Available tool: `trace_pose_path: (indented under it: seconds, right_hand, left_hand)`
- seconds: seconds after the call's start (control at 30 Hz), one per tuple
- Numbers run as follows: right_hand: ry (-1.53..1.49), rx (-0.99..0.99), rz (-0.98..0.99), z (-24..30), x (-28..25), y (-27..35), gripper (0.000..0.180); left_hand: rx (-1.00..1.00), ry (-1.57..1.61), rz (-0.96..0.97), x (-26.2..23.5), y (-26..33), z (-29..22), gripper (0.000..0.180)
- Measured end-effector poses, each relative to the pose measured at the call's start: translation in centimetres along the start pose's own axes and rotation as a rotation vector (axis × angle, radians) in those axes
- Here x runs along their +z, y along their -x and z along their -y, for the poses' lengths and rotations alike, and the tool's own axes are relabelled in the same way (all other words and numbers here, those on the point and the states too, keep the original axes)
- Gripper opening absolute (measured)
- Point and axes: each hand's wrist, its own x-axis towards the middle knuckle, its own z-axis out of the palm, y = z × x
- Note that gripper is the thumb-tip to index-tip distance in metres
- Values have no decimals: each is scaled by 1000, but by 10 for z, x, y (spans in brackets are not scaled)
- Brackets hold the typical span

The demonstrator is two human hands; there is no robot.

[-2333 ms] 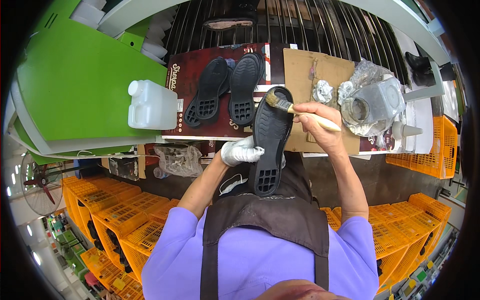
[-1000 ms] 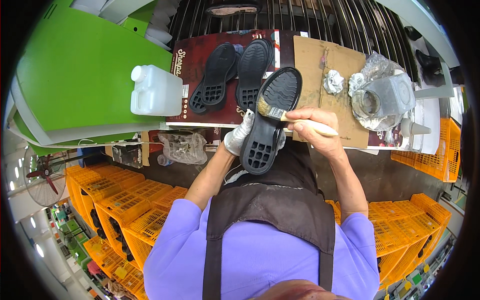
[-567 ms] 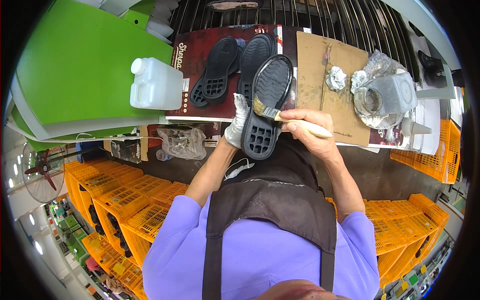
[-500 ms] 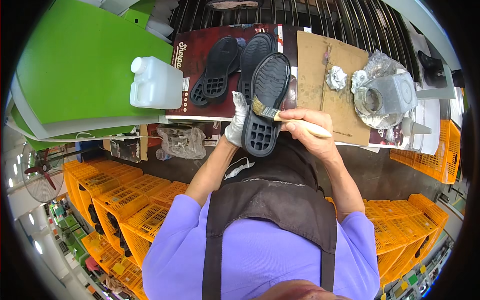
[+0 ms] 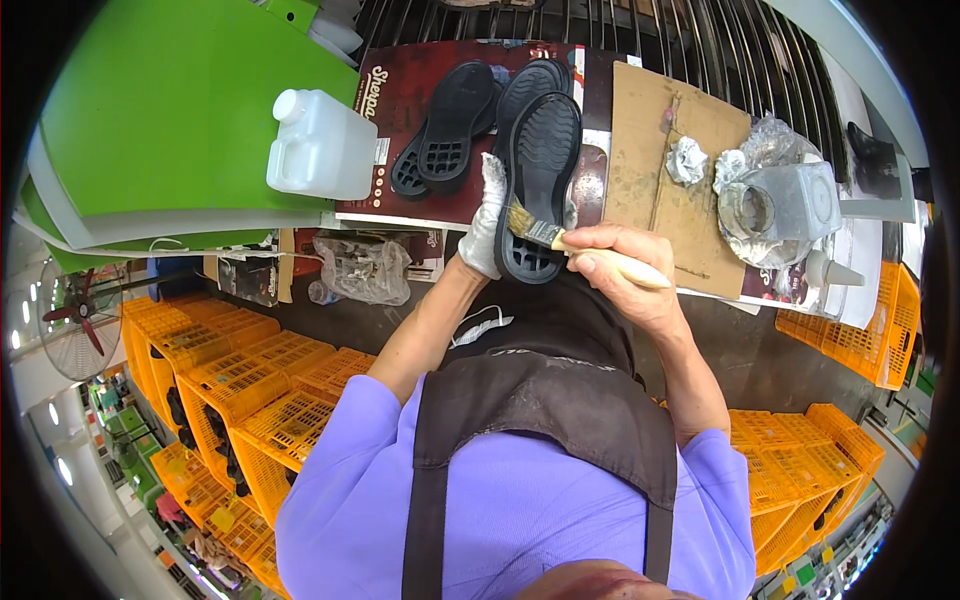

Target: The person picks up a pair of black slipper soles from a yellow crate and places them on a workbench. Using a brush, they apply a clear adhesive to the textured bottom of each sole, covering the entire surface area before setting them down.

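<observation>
My left hand (image 5: 487,222), in a white glove, grips the side of a black shoe sole (image 5: 541,170) held tread up over the bench edge. My bare right hand (image 5: 622,268) holds a paintbrush (image 5: 560,240) with a pale wooden handle; its bristles touch the heel end of the sole. Two more black soles (image 5: 455,122) lie tread up on a dark red printed sheet (image 5: 400,110) just beyond my hands.
A white plastic jug (image 5: 320,148) stands at the left by a green panel (image 5: 160,110). Brown cardboard (image 5: 680,200) with crumpled foil and a grey metal glue can (image 5: 780,205) lie at the right. Orange crates (image 5: 270,390) stack below the bench.
I have lifted the sole forward over the bench, close to the lying soles. The brush has moved from the toe end down to the heel end.
</observation>
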Motion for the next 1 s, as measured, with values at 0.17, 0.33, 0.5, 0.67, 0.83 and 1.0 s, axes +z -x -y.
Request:
trace_pose_path:
  seconds: [0.17,0.33,0.5,0.67,0.83,1.0]
  right_hand:
    - [18,-35,35,6,0,0,19]
    - [73,-99,79,12,-1,-2,19]
    - [82,-123,140,23,-4,-6,19]
    - [104,-161,207,31,-8,-10,20]
    - [146,-164,285,43,-10,-18,21]
    - [162,-184,332,46,-10,-23,22]
  left_hand:
    - [26,63,-44,4,-1,0,73]
    - [28,86,-12,9,2,-3,69]
    - [18,143,7,18,3,-7,62]
    - [-31,215,11,39,5,-16,56]
    - [-161,349,137,25,4,-13,53]
    - [-261,290,91,22,4,-13,47]
